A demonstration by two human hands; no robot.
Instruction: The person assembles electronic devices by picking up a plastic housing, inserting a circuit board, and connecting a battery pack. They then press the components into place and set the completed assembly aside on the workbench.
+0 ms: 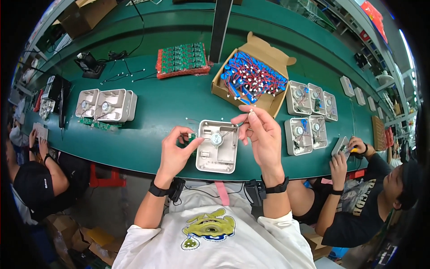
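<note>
In front of me on the bench lies a white plastic housing [204,166] with its inside facing up. A round speaker [217,139] sits in its middle. My left hand [174,151], at the housing's left edge, is closed on a small green circuit board [192,136], mostly hidden by the fingers. Above the housing's right side, my right hand [263,136] pinches a small white connector [251,110] between thumb and forefinger. Thin wires run near the speaker toward my right fingers; I cannot tell where they end.
Behind the housing stands an open cardboard box [267,97] of blue batteries with red-black leads. Circuit boards [182,58] are stacked at the back. More housings with speakers stand left [115,99] and right [299,134]. A co-worker's hands [339,165] hold a housing at the right.
</note>
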